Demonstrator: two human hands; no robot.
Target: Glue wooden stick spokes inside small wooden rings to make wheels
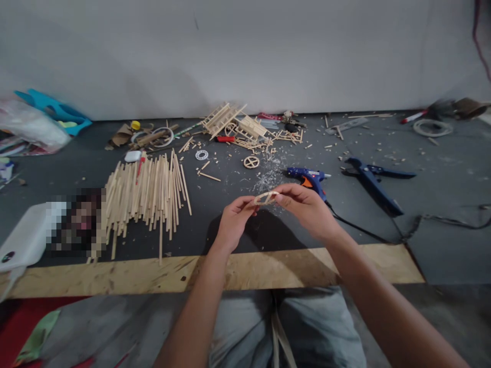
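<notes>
Above the dark work surface, both of my hands pinch a small wooden spoked wheel (264,198). My left hand (238,217) closes on its left rim and my right hand (305,207) on its right rim. The wheel is tilted, so its ring looks narrow. Just beyond it, a similar wooden wheel (251,162) lies flat on the table. A blue glue gun (310,175) with an orange trigger rests right behind my right hand. White shavings and glue threads (268,176) lie scattered between the wheel on the table and the glue gun.
A pile of thin wooden sticks (148,194) covers the left side. Wooden model pieces (226,120) stand at the back. Dark blue cutters (378,186) lie at the right, near the glue gun's black cord (360,230). A white power bank (28,232) sits far left.
</notes>
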